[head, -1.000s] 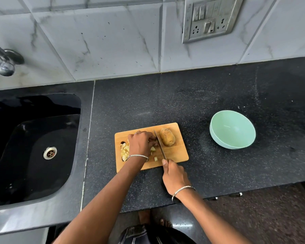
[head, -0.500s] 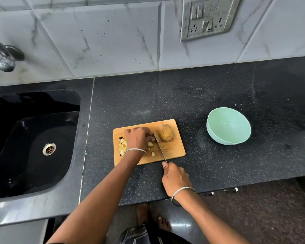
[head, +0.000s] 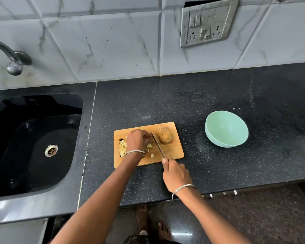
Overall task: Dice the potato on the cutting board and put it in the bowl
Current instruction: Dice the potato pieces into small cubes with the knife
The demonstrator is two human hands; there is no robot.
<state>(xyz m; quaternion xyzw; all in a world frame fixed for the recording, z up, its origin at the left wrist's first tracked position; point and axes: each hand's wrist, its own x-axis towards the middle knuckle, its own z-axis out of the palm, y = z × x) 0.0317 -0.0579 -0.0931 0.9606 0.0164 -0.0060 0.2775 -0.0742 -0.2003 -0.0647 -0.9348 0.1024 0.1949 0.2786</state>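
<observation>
A wooden cutting board point(head: 173, 152) lies on the black counter. On its right part sits an uncut brown potato half point(head: 164, 137). Pale diced potato pieces point(head: 122, 148) are heaped at the board's left end, and a few lie loose near the middle. My left hand point(head: 137, 140) is curled over a potato piece in the middle of the board, mostly hiding it. My right hand point(head: 176, 175) grips the handle of a knife point(head: 158, 146), whose blade lies across the board just right of my left fingers. The mint-green bowl point(head: 226, 129) stands empty to the right of the board.
A black sink point(head: 33, 147) with a metal drain lies to the left, a tap point(head: 11, 57) above it. A switch and socket plate point(head: 206, 23) is on the tiled wall. The counter's front edge runs just below my right wrist; my bare feet show on the floor.
The knife blade and both hands stay at the same spot on the board; only the camera view has shifted slightly.
</observation>
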